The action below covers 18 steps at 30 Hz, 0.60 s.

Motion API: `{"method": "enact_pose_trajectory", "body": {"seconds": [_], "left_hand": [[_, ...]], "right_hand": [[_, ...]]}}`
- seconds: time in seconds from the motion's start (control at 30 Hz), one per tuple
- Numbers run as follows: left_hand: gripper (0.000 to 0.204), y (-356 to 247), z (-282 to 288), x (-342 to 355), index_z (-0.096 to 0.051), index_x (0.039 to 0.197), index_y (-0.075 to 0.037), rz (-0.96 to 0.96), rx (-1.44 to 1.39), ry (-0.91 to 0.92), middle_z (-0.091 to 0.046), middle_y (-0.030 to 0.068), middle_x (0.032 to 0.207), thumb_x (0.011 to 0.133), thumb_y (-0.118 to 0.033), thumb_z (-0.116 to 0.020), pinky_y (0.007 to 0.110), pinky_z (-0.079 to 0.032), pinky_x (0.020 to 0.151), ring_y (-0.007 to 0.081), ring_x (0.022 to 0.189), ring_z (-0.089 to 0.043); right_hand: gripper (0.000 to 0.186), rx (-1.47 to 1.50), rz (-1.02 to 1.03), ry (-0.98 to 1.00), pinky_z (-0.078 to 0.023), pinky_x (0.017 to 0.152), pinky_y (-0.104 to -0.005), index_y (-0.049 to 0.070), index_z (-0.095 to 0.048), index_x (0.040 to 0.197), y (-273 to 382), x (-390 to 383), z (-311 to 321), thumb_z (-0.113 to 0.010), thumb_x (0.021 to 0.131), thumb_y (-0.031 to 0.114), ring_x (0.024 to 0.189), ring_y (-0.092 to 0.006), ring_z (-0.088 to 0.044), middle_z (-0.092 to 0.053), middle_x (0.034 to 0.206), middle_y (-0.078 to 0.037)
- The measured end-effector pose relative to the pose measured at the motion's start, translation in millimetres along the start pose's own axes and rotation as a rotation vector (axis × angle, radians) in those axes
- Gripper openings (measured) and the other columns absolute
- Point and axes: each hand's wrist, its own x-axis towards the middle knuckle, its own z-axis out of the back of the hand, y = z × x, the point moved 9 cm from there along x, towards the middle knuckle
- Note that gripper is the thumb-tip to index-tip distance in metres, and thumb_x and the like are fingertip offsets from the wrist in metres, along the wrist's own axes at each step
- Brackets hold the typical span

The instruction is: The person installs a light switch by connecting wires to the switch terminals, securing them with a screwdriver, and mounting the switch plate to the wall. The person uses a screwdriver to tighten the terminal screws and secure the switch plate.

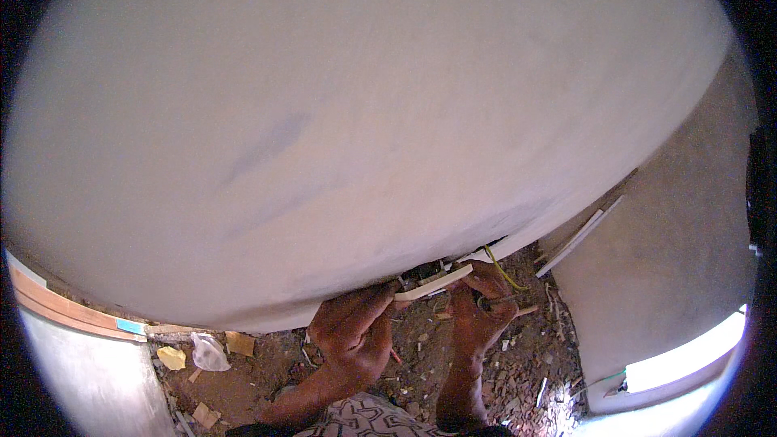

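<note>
Left hand (354,332) and right hand (479,317) grip a white plate (435,285) at either end, apparently to steady it | plate near the wall (364,113) | yellow wire (505,272) loops near right hand

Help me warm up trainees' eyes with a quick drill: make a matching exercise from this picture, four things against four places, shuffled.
Things
1. White piece
2. Yellow-green wire
3. Light blue patch
4. Whitish plastic

Places
A. On the reddish-brown strip at far left
B. On the ground, beside a yellow scrap
C. Between the left hand and right hand
D. Curving down just right of the white piece

Pairs: 1-C, 2-D, 3-A, 4-B
</note>
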Motion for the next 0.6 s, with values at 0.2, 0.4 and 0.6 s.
{"method": "enact_pose_trajectory", "body": {"seconds": [0.2, 0.4, 0.6], "left_hand": [[0.037, -4.7, 4.8, 2.9, -0.073, 0.102, -0.003, 0.001, -0.052, -0.039, -0.075, 0.0115, 0.085, 0.068, 0.011, -0.070, 0.035, -0.053, 0.072, 0.0265, 0.076, -0.072], [0.034, -1.1, 0.6, -1.2, -0.073, 0.103, -0.003, -0.079, 0.000, -0.027, -0.075, 0.0110, 0.085, 0.072, 0.009, -0.071, 0.034, -0.054, 0.070, 0.0251, 0.075, -0.073], [0.023, 10.3, -2.1, 1.4, -0.074, 0.100, -0.003, 0.019, -0.156, -0.063, -0.075, 0.0125, 0.085, 0.079, 0.006, -0.071, 0.032, -0.055, 0.067, 0.0242, 0.073, -0.073]], "right_hand": [[0.016, -0.038, -0.260, 0.093, -0.047, 0.049, -0.0249, 0.000, -0.071, 0.084, -12.6, -2.1, -2.6, -0.067, 0.075, -0.012, 0.061, -0.0110, -0.060, -0.070, 0.088, -0.009], [0.019, 0.089, -0.460, -0.020, -0.041, 0.042, -0.0240, 0.001, -0.069, 0.090, -33.3, -12.1, 1.1, -0.068, 0.075, -0.010, 0.054, -0.0090, -0.056, -0.066, 0.079, -0.006], [0.027, 0.030, -0.503, 0.115, -0.055, 0.072, -0.0356, 0.002, -0.073, 0.091, -39.9, -5.6, 0.3, -0.083, 0.065, 0.002, 0.084, -0.0240, -0.069, -0.071, 0.094, -0.013]]}}
